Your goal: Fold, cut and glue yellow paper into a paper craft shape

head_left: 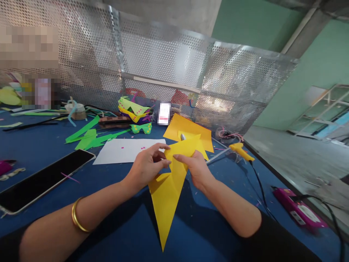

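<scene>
A sheet of yellow paper (165,203), cut or folded to a long downward point, hangs over the table in front of me. My right hand (200,167) grips its upper right part, thumb pressed on the face and the other fingers hidden behind. On the upper left edge, my left hand (149,162) has its thumb and fingertips curled around the paper, beside a notch with a raised flap. Behind the yellow sheet lies an orange-yellow sheet (191,127), with a small shiny metal piece (183,137) showing between them.
White paper (117,151), green strips (87,136), a tablet-like black device (46,178) and paper masks (135,109) lie left and behind. A yellow glue gun (241,151) and magenta power strip (298,207) sit right, cords trailing. Perforated metal sheeting (163,54) stands behind.
</scene>
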`<state>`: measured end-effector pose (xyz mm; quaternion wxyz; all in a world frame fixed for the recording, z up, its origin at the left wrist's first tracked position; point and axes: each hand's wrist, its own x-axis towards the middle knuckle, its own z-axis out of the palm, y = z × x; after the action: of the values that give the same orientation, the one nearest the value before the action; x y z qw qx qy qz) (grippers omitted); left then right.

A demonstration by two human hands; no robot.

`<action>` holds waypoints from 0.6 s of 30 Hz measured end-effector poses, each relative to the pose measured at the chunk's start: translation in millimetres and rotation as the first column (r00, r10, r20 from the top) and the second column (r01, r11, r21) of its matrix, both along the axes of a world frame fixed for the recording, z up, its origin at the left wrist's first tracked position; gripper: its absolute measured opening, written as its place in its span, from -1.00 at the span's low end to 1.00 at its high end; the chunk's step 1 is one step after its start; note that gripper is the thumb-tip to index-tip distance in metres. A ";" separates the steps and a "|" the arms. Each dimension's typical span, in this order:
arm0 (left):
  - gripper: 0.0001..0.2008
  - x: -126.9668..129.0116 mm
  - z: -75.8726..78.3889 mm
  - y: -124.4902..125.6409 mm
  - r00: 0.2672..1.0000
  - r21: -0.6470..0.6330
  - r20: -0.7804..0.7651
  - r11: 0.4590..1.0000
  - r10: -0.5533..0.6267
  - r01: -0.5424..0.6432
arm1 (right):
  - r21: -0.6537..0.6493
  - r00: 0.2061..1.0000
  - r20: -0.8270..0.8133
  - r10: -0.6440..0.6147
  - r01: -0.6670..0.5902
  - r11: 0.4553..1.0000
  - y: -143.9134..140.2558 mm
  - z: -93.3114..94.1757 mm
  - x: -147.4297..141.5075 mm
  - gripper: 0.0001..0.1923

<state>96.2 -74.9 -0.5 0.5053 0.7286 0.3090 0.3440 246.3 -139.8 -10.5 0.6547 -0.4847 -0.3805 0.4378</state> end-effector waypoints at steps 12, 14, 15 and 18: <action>-0.75 -0.6 7.6 7.5 0.998 -0.298 0.053 0.954 0.045 -0.027 | 0.041 0.110 0.978 -0.180 0.737 0.675 -16.0 34.1 194.6 -0.71; -0.77 -0.8 8.3 7.2 0.997 -0.301 0.064 0.953 0.053 -0.032 | -0.013 0.079 0.994 -0.081 0.786 0.618 -24.0 22.4 219.1 -0.82; -0.78 -0.8 8.7 7.3 0.996 -0.294 0.066 0.955 0.058 -0.036 | -0.042 0.076 0.997 -0.032 0.801 0.597 -26.1 15.5 227.9 -0.87; -0.80 -1.1 10.0 7.7 0.996 -0.270 0.068 0.962 0.060 -0.039 | -0.077 0.042 0.996 0.075 0.829 0.554 -25.9 -3.5 244.0 -0.96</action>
<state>95.1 -67.1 9.5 0.6021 0.6318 0.3515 0.3388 490.3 -165.6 -14.1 0.1278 -0.9276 -0.3399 -0.0882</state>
